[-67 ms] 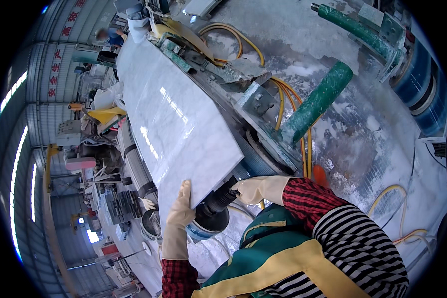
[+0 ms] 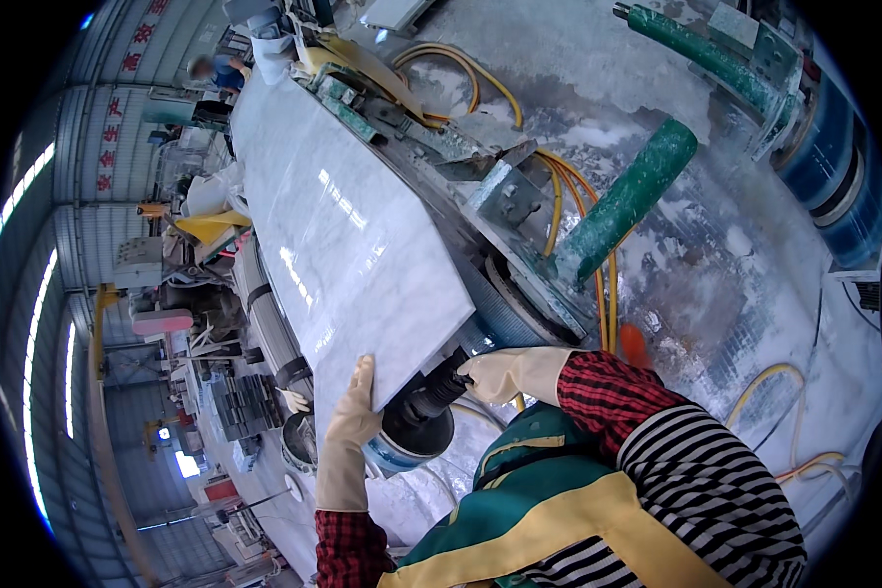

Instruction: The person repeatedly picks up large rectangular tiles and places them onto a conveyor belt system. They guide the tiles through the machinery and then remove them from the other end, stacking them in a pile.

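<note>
A polished white-grey marble slab [image 2: 353, 245] with angled corners lies over a machine in front of me. My left hand [image 2: 353, 419], in a cream rubber glove, grips the slab's near edge, with its fingers lying on the top face. To its right, my right hand [image 2: 508, 374], gloved alike, is closed at a black ribbed part [image 2: 433, 392] below the slab's near corner. Its fingertips are partly hidden there. Beneath that part is a blue round drum-like piece [image 2: 412, 453].
A green cylindrical bar [image 2: 629, 201] juts out to the right of the slab. Yellow and orange hoses [image 2: 598, 265] run over the wet, white-stained floor [image 2: 706, 294]. Blue rollers [image 2: 823, 176] stand far right. Another person [image 2: 227, 74] is at the far left.
The slab's near corner has shifted very slightly left and toward me. My left hand has moved a little left with it; my right hand stays in place.
</note>
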The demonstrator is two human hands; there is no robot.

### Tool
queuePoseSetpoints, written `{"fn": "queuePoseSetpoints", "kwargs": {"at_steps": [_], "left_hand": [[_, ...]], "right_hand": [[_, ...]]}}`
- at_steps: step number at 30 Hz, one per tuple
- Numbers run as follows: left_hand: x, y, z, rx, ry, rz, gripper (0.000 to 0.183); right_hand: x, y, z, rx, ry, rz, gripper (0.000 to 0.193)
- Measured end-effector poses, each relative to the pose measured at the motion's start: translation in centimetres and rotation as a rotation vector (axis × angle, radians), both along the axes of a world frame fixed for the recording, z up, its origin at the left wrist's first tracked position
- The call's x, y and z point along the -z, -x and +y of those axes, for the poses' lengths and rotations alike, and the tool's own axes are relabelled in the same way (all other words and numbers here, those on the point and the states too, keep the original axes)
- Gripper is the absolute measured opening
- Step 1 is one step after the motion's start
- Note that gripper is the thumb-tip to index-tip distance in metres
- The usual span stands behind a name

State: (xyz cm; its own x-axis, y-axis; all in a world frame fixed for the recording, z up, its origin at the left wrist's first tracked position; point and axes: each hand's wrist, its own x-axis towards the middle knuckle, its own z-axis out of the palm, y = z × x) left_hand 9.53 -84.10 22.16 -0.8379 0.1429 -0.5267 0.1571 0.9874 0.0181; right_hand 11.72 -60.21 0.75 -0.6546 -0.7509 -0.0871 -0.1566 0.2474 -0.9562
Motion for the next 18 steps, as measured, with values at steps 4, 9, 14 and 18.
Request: {"fn": "queuePoseSetpoints", "kwargs": {"at_steps": [4, 9, 14, 18], "left_hand": [[-1.2, 0.3, 0.8, -0.026, 0.032, -0.030, 0.097], [-0.9, -0.1, 0.5, 0.001, 0.082, -0.014, 0.100], [-0.4, -0.7, -0.3, 0.006, 0.085, -0.013, 0.097], [-0.5, -0.6, 0.1, 0.059, 0.020, 0.064, 0.089]], "right_hand": [[1.4, -0.3, -0.9, 0.021, 0.040, -0.011, 0.023], [1.1, -0.5, -0.5, -0.014, 0.010, 0.017, 0.023], [-3.2, -0.9, 0.3, -0.267, -0.146, 0.575, 0.034], [-6.2, -2.1, -5.2, 0.093, 0.330, -0.188, 0.069]]}}
